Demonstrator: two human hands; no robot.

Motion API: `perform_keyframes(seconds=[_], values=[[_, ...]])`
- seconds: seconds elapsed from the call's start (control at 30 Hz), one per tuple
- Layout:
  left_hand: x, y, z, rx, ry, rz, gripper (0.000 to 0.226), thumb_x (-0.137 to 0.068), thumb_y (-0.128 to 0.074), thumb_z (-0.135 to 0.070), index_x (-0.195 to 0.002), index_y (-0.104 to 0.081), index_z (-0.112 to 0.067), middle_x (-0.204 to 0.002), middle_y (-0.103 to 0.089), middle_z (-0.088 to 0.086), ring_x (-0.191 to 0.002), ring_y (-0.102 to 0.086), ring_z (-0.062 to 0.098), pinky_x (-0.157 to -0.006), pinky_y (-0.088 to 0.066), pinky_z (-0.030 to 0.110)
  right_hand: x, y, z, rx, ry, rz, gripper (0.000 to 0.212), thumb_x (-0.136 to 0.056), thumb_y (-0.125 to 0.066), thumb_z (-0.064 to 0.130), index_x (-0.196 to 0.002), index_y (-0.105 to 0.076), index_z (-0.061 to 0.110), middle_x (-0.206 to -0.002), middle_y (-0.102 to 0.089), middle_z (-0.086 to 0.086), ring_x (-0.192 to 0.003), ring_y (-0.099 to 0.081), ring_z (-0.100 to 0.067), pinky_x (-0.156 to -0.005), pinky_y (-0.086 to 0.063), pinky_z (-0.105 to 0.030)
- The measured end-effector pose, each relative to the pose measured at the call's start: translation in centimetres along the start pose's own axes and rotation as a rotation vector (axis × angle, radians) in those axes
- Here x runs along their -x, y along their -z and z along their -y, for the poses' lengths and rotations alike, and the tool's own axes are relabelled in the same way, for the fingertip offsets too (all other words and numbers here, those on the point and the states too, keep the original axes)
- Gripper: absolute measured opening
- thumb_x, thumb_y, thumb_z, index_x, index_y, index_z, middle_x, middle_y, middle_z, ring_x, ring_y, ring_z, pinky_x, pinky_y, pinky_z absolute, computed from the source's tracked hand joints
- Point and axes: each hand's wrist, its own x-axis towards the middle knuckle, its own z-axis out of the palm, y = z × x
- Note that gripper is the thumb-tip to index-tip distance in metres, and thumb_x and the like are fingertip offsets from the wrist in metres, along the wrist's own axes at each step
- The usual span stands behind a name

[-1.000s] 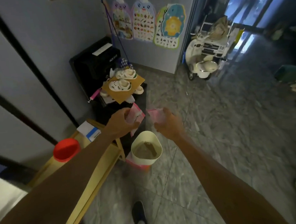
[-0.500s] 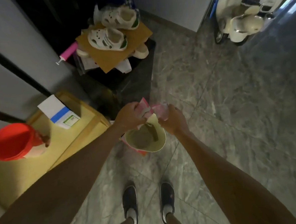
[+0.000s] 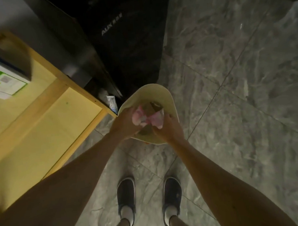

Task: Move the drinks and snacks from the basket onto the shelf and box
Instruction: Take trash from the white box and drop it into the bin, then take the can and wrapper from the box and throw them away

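Stage: pickup, transfer judged early | left hand (image 3: 126, 125) curled round pink packet (image 3: 137, 117) inside basket (image 3: 168, 96) | right hand (image 3: 169, 130) gripped second pink packet (image 3: 157, 121) beside it | shelf (image 3: 49, 122) held one white carton (image 3: 2, 83) | remaining: both packets and brown items (image 3: 154, 105) in basket not yet placed.

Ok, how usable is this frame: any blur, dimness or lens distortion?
Head view: dim indoor light; the white, blue and green carton on the yellow wooden shelf is smeared by motion blur; the pink snack packets gripped by the left hand and right hand at the cream round basket look soft; wide-angle lens stretches both forearms.
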Motion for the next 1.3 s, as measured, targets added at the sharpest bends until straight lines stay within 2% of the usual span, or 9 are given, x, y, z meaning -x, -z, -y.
perform_keyframes(seconds=[0.13, 0.2, 0.27, 0.4, 0.6, 0.77, 1.0, 1.13, 1.3], values=[[2.4, 4.2, -1.9, 0.045, 0.033, -0.098, 0.06, -0.087, -0.074, -0.052, -0.136, -0.062, -0.02, -0.13, -0.067, 0.005, -0.118, -0.064, 0.028, -0.073, -0.042, 0.018, 2.5, 4.7, 1.8, 0.039, 0.064, -0.026, 0.08, -0.094, -0.065, 0.063, -0.153, -0.042, 0.014, -0.142, -0.06, -0.01, -0.122, -0.065, -0.034, -0.093, -0.058, -0.047], [4.4, 8.3, -3.7, 0.051, 0.028, -0.102, 0.076, -0.089, -0.064, -0.069, -0.149, -0.051, -0.025, -0.149, -0.057, 0.001, -0.136, -0.055, 0.026, -0.098, -0.049, 0.031, 4.3, 9.1, 3.9, 0.045, 0.099, -0.046, 0.089, -0.092, -0.063, 0.069, -0.159, -0.035, 0.017, -0.154, -0.051, -0.007, -0.132, -0.059, -0.032, -0.098, -0.056, -0.05], [6.3, 13.1, -5.6, 0.027, 0.006, -0.133, 0.088, -0.091, -0.059, -0.073, -0.162, -0.033, -0.027, -0.169, -0.032, -0.003, -0.155, -0.031, 0.021, -0.123, -0.034, 0.045, 6.2, 14.2, 6.7, 0.081, 0.138, -0.078, 0.098, -0.089, -0.062, 0.075, -0.164, -0.029, 0.02, -0.167, -0.038, -0.006, -0.147, -0.046, -0.032, -0.108, -0.052, -0.053], [10.9, 25.2, -11.2, 0.023, -0.081, -0.221, 0.096, -0.087, -0.051, -0.081, -0.164, -0.025, -0.029, -0.173, -0.019, -0.007, -0.16, -0.014, 0.015, -0.128, -0.024, 0.049, 10.8, 26.3, 14.6, 0.136, 0.173, -0.19, 0.113, -0.083, -0.054, 0.088, -0.167, -0.023, 0.02, -0.173, -0.028, -0.006, -0.156, -0.035, -0.032, -0.114, -0.044, -0.054], [20.0, 44.4, -18.9, -0.02, -0.231, -0.378, 0.103, -0.081, -0.049, -0.086, -0.162, -0.03, -0.026, -0.167, -0.034, 0.0, -0.15, -0.039, 0.025, -0.12, -0.037, 0.048, 20.3, 43.2, 26.7, 0.094, 0.4, -0.381, 0.106, -0.084, -0.054, 0.087, -0.158, -0.034, 0.013, -0.161, -0.044, -0.011, -0.143, -0.049, -0.034, -0.097, -0.045, -0.041], [27.6, 57.5, -22.5, -0.014, -0.286, -0.5, 0.103, -0.079, -0.055, -0.089, -0.16, -0.035, -0.029, -0.161, -0.041, 0.002, -0.14, -0.049, 0.026, -0.115, -0.046, 0.048, 27.4, 53.1, 35.4, 0.085, 0.518, -0.495, 0.118, -0.076, -0.047, 0.093, -0.163, -0.032, 0.014, -0.165, -0.04, -0.01, -0.148, -0.045, -0.034, -0.113, -0.047, -0.052], [37.6, 67.5, -23.2, -0.078, -0.227, -0.737, 0.102, -0.082, -0.047, -0.085, -0.164, -0.027, -0.029, -0.17, -0.03, 0.003, -0.151, -0.037, 0.028, -0.123, -0.033, 0.044, 33.0, 59.4, 43.9, 0.042, 0.755, -0.559, 0.109, -0.076, -0.049, 0.098, -0.154, -0.042, 0.023, -0.15, -0.056, -0.005, -0.131, -0.059, -0.031, -0.099, -0.057, -0.05], [42.6, 68.0, -22.2, -0.091, -0.129, -0.822, 0.098, -0.085, -0.049, -0.085, -0.163, -0.029, -0.028, -0.169, -0.031, 0.003, -0.151, -0.037, 0.029, -0.122, -0.033, 0.045, 35.5, 59.2, 47.2, 0.008, 0.997, -0.587, 0.072, -0.086, -0.062, 0.081, -0.145, -0.043, 0.044, -0.123, -0.059, 0.03, -0.115, -0.063, -0.013, -0.089, -0.054, -0.028], [48.7, 65.9, -19.5, -0.076, 0.006, -0.882, 0.098, -0.084, -0.048, -0.087, -0.161, -0.032, -0.027, -0.167, -0.034, 0.005, -0.147, -0.043, 0.031, -0.12, -0.038, 0.052, 38.2, 56.2, 50.2, 0.121, 0.97, -0.391, 0.105, -0.083, -0.057, 0.088, -0.163, -0.034, 0.025, -0.165, -0.044, -0.002, -0.147, -0.048, -0.029, -0.116, -0.046, -0.053]])
